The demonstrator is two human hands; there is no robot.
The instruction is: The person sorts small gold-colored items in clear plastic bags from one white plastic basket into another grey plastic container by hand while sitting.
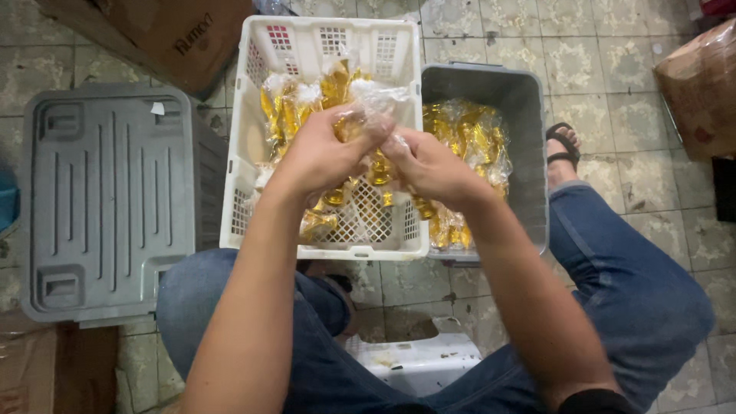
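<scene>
Clear plastic wrapper [373, 103] with a small gold piece inside is held above the white basket [253, 138], between both hands. Left hand [322, 153]: fingers curled and closed, pinching the wrapper from the left side. Right hand [429, 165]: fingers closed on the lower end of the same wrapper, thumb side facing the left hand. The two hands touch or nearly touch at the fingertips; which one cannot be told.

Containers, counted: three. One white basket with perforated walls stands on the tiled floor [613, 84] directly ahead of the person's knees. One grey bin [529, 130] stands just beside it on the right, touching or nearly touching its wall. One grey crate [107, 199] lies upside down on the left, its ribbed underside facing up.

Contents: the basket holds a loose heap of gold wrapped pieces [287, 103], mostly along its far and middle part; part of its mesh bottom is bare near the front. The bin holds a second heap of gold pieces [468, 138]. Neither heap can be counted exactly; the pieces overlap.

One cardboard box [176, 38] stands behind the crate. One low white stool [418, 360] shows between the person's legs in blue jeans. One sandalled foot [563, 149] rests beside the bin.
</scene>
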